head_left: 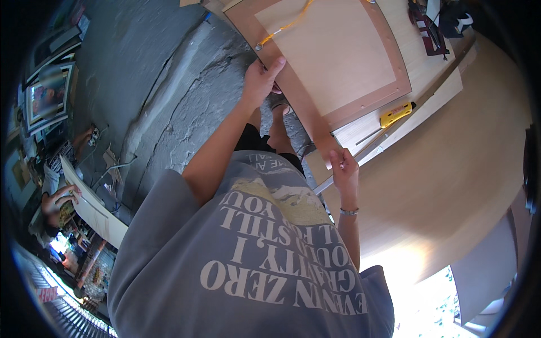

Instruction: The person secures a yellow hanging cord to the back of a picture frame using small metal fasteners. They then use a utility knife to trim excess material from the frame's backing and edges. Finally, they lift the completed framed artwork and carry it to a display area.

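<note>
The person leans over a wood tabletop w/ a flat wooden panel on it, a board w/ a darker brown border and a lighter centre. The panel lies at the tabletop's edge and its left side sticks out over the grey concrete floor.

Left hand is at the panel's left edge, fingers closed around the edge, thumb on top of the border. Right hand is at the near corner of the panel, fingers bent and pinching at the corner; what exactly is between them I cannot tell, it is too small. A thin bracelet sits on the right wrist.

An orange cord runs across the panel's top part to a small metal fitting near the left edge. Just beside the panel's right edge lies a yellow utility knife, next to a long metal ruler. Far back on the tabletop is a red-and-black tool.

At the far left, apart from the person, another person's hand is near a pale board leaning there, and framed pictures stand by the wall.
</note>
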The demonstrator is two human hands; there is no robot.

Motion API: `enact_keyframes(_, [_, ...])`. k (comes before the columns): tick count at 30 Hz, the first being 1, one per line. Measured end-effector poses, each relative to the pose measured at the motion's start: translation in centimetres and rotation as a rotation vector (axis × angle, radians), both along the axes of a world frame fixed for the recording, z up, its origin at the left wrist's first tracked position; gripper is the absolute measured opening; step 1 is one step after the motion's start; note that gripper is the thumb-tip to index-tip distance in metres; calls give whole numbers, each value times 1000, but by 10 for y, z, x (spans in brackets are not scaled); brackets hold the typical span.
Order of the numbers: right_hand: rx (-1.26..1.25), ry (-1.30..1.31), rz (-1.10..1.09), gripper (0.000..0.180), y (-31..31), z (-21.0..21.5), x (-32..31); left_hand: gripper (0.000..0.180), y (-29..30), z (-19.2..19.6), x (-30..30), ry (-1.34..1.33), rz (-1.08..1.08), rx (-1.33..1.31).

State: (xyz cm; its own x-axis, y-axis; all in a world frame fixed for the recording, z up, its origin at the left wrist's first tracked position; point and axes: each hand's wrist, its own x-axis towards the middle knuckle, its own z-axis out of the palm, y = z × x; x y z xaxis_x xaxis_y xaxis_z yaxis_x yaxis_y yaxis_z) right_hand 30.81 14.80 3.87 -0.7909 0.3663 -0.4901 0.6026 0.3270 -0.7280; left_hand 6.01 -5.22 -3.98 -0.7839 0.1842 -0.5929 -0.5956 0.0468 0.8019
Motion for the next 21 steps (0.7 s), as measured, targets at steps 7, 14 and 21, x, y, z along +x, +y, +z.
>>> enact_keyframes(7, [14, 48, -16, 32, -5, -8, 1, 62, 0, -1, -1, 3, -16, -44])
enact_keyframes(14, [-17, 19, -36, 33, -5, -11, 5, 61, -1, -6, -1, 22, -12, -1])
enact_keyframes(21, [-1, 23, -26, 32, -6, -17, 6, 61, 0, -7, -1, 31, -1, 2])
